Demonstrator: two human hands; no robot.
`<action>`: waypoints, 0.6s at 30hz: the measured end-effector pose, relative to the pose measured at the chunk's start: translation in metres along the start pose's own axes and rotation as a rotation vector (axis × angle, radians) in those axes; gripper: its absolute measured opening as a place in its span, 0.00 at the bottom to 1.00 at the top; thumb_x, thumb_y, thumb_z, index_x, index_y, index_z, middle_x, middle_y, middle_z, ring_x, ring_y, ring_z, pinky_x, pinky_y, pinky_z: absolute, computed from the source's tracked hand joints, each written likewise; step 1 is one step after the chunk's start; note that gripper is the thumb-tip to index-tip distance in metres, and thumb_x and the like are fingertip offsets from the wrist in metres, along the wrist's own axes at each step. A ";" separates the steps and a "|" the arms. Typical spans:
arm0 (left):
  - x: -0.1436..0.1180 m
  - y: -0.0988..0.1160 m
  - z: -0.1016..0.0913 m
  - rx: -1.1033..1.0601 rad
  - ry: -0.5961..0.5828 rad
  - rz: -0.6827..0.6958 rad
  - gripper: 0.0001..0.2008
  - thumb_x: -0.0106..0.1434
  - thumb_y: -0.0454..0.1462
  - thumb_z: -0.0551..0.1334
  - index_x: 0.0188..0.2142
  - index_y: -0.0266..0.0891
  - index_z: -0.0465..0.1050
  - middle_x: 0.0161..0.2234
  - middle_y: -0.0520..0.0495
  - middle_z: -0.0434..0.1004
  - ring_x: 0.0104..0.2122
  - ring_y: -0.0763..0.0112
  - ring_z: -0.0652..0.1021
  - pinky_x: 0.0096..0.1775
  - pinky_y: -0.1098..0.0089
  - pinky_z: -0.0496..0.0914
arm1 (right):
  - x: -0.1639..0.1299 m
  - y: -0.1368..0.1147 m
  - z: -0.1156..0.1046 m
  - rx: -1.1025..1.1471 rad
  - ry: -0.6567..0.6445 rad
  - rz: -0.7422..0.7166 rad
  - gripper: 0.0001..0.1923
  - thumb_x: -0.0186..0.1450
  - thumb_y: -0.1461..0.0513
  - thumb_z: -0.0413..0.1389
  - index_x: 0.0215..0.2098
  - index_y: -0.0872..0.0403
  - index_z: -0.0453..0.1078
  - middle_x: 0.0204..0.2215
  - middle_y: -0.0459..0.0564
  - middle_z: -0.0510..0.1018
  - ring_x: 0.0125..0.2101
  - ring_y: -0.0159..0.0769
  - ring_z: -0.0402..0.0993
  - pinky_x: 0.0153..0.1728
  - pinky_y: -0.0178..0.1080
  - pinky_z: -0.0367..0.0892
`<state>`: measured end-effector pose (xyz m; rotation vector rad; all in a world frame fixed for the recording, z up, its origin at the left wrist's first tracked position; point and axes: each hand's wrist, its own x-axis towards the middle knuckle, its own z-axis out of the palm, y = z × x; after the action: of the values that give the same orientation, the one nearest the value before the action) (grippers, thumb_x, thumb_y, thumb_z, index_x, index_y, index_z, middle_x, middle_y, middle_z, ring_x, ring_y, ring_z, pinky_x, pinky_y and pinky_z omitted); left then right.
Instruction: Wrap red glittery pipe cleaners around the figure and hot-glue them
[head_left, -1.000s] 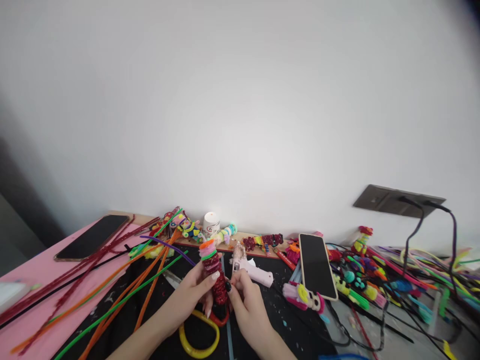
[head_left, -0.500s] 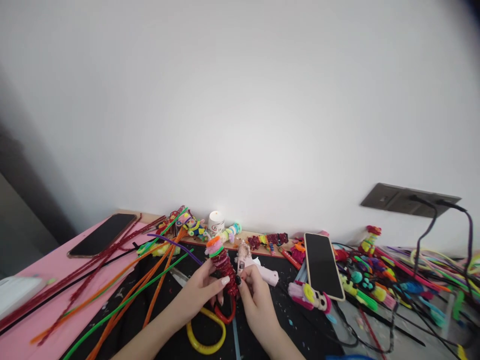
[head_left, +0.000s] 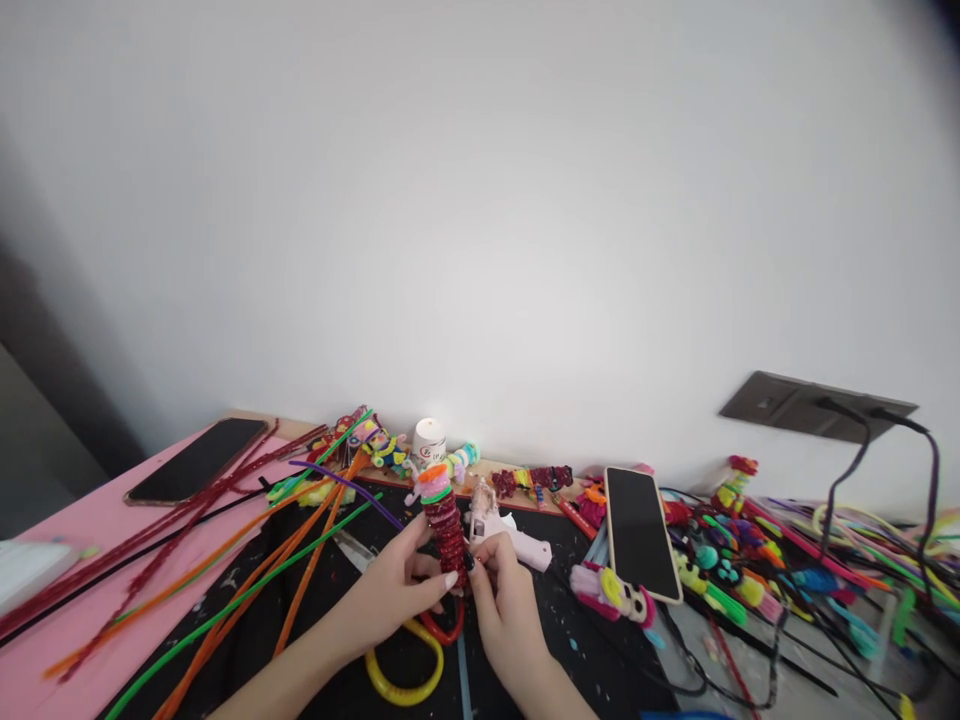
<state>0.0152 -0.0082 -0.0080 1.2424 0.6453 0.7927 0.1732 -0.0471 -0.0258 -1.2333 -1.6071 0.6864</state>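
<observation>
My left hand [head_left: 405,585] is closed around a pipe-cleaner coil [head_left: 448,530], a dark red glittery tube topped with green, pink and orange bands. The coil stands nearly upright, its top leaning slightly left. Against its lower right side, my right hand [head_left: 502,590] has thumb and fingers pinched together; the strand between them is too small to make out clearly. Below the hands lie scissors [head_left: 405,696] with yellow and red handles, partly hidden by my left hand. Just beyond my right hand rests a pale pink glue gun [head_left: 529,549].
Long pipe cleaners [head_left: 247,600] spread across the left side over a pink sheet [head_left: 97,500], near a dark phone [head_left: 199,460]. A paper cup [head_left: 429,440] and finished figures line the wall. At right are another phone [head_left: 643,530], a pipe-cleaner doll [head_left: 611,592], cables and heaped pipe cleaners.
The coil has tipped more upright between my hands, its top turning slightly right and toward me. Both hands keep their hold, and the whole view has shifted a little.
</observation>
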 end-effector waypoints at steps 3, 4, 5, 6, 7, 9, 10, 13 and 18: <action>0.000 0.000 0.000 -0.028 -0.019 0.018 0.32 0.56 0.36 0.63 0.59 0.46 0.53 0.54 0.40 0.63 0.31 0.74 0.72 0.30 0.72 0.70 | 0.000 0.000 0.001 -0.020 0.009 -0.004 0.05 0.67 0.63 0.44 0.32 0.52 0.57 0.25 0.46 0.68 0.24 0.33 0.66 0.24 0.34 0.63; 0.000 0.000 0.000 -0.036 -0.022 0.027 0.33 0.56 0.35 0.64 0.59 0.46 0.53 0.54 0.40 0.63 0.31 0.74 0.72 0.30 0.72 0.70 | -0.001 0.001 0.001 -0.025 0.008 -0.007 0.05 0.67 0.64 0.44 0.32 0.52 0.57 0.25 0.46 0.68 0.24 0.33 0.66 0.24 0.34 0.62; 0.001 -0.001 0.000 -0.043 -0.024 0.034 0.34 0.55 0.35 0.64 0.59 0.46 0.53 0.54 0.40 0.63 0.31 0.75 0.72 0.31 0.72 0.69 | -0.001 0.001 0.001 -0.028 0.008 -0.011 0.05 0.67 0.64 0.44 0.32 0.52 0.57 0.25 0.46 0.68 0.24 0.33 0.66 0.25 0.34 0.62; 0.001 -0.001 0.000 -0.048 -0.022 0.038 0.34 0.55 0.35 0.64 0.59 0.46 0.53 0.54 0.40 0.63 0.31 0.75 0.72 0.31 0.72 0.69 | -0.001 0.001 0.001 -0.028 0.010 -0.015 0.05 0.67 0.64 0.44 0.32 0.52 0.57 0.25 0.46 0.68 0.24 0.33 0.66 0.25 0.34 0.62; 0.001 -0.002 -0.001 -0.050 -0.020 0.039 0.33 0.55 0.35 0.64 0.59 0.47 0.54 0.54 0.40 0.63 0.31 0.75 0.72 0.31 0.71 0.69 | -0.001 0.001 0.001 -0.025 0.012 -0.018 0.05 0.67 0.64 0.44 0.32 0.52 0.57 0.25 0.46 0.68 0.24 0.33 0.66 0.25 0.34 0.62; 0.001 -0.004 -0.002 -0.051 -0.020 0.036 0.32 0.56 0.35 0.64 0.58 0.47 0.54 0.54 0.40 0.62 0.32 0.74 0.72 0.32 0.71 0.69 | -0.002 0.001 0.001 -0.015 0.011 -0.016 0.05 0.67 0.64 0.44 0.32 0.53 0.58 0.25 0.46 0.69 0.24 0.33 0.66 0.25 0.34 0.62; 0.001 -0.004 -0.002 -0.052 -0.020 0.035 0.32 0.56 0.35 0.64 0.58 0.46 0.55 0.55 0.40 0.62 0.32 0.74 0.72 0.32 0.71 0.69 | -0.001 0.001 0.001 -0.006 0.005 -0.013 0.05 0.67 0.64 0.44 0.32 0.53 0.57 0.25 0.46 0.69 0.24 0.33 0.67 0.25 0.34 0.63; 0.001 -0.005 -0.003 -0.060 -0.028 0.041 0.30 0.57 0.36 0.63 0.57 0.46 0.56 0.54 0.41 0.62 0.33 0.73 0.73 0.32 0.71 0.69 | -0.001 0.000 0.001 0.011 -0.009 -0.007 0.05 0.67 0.64 0.44 0.33 0.52 0.57 0.25 0.46 0.69 0.24 0.33 0.67 0.25 0.34 0.63; 0.003 -0.009 -0.004 -0.091 -0.032 0.052 0.27 0.57 0.36 0.63 0.55 0.45 0.59 0.54 0.42 0.64 0.34 0.72 0.73 0.36 0.69 0.69 | -0.002 0.001 0.001 -0.002 -0.003 -0.020 0.05 0.67 0.65 0.44 0.33 0.52 0.57 0.25 0.46 0.69 0.24 0.33 0.68 0.25 0.34 0.63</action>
<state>0.0153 -0.0047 -0.0173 1.1907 0.5471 0.8345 0.1728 -0.0481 -0.0274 -1.2161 -1.6214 0.6747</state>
